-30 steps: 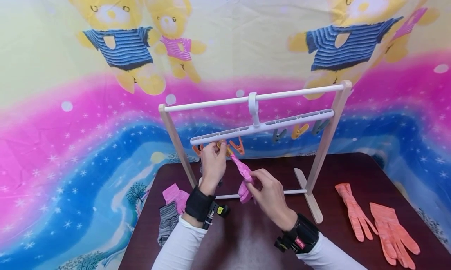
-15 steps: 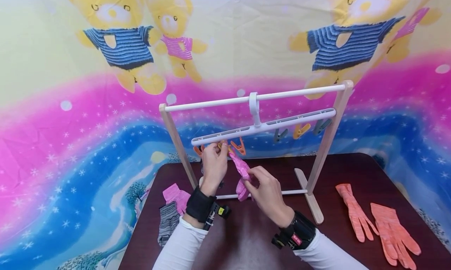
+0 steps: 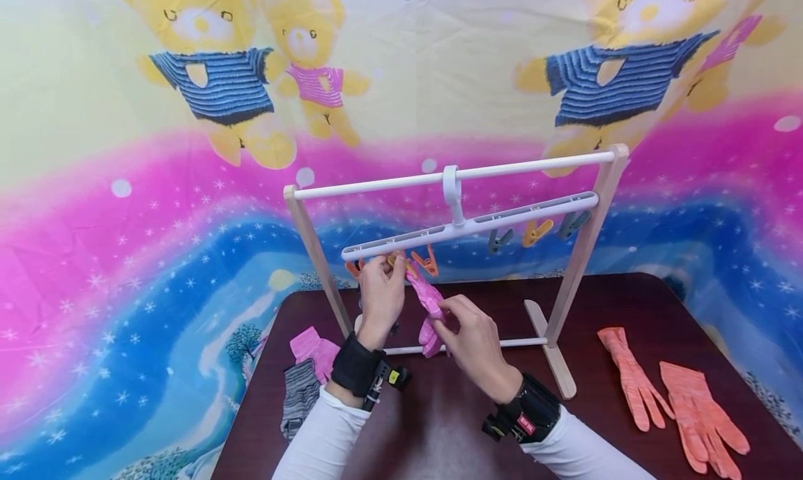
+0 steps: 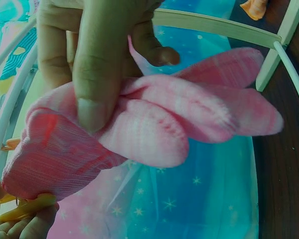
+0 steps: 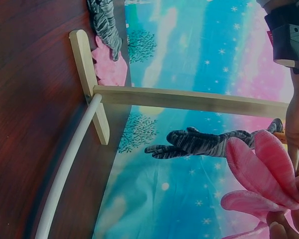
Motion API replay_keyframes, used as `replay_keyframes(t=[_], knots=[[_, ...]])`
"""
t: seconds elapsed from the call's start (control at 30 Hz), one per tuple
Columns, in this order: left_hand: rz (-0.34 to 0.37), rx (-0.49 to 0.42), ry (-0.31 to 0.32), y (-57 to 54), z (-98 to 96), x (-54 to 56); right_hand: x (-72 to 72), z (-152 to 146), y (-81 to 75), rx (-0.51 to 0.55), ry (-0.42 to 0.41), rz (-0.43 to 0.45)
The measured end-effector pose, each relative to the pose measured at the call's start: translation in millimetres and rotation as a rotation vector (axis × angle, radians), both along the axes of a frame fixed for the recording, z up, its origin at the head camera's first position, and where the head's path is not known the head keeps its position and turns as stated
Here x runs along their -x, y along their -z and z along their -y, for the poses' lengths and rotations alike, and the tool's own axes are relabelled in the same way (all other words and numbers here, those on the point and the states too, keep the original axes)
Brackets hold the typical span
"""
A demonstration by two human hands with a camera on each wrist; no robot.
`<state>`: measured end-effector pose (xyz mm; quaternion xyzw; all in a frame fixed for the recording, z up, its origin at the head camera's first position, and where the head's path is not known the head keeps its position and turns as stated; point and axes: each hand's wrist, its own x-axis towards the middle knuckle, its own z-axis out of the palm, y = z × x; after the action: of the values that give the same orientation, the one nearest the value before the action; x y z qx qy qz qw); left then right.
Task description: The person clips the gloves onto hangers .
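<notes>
Pink glove [image 3: 429,297] below the white hanger [image 3: 477,226], cuff [image 4: 65,154] at a yellow clip [image 4: 27,208], left hand [image 3: 383,292] with grip pinching that clip, right hand [image 3: 475,337] with grip clamped on the glove, orange gloves [image 3: 699,410] on the tabletop [image 3: 452,431]

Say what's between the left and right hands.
The pink glove, running from the yellow clip pinched by the left hand to the right hand, which holds it. Both the head and left wrist views show this.

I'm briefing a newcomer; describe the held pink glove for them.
On the dark table stands a rack carrying a white hanger. Below the hanger, the right hand pinches the pink glove in midair; the other pink one lies on the table.
</notes>
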<state>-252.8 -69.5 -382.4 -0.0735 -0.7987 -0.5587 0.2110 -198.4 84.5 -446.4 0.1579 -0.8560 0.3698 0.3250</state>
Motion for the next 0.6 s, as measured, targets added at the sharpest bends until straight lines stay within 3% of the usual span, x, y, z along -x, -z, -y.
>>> replay_keyframes(t=[0.27, 0.6], knots=[[-0.004, -0.024, -0.003, 1.6, 0.5, 0.4, 0.1, 0.7, 0.5, 0.0, -0.005, 0.0], [0.031, -0.116, 0.022, 1.7, 1.3, 0.6, -0.7, 1.4, -0.4, 0.0, -0.013, 0.013]])
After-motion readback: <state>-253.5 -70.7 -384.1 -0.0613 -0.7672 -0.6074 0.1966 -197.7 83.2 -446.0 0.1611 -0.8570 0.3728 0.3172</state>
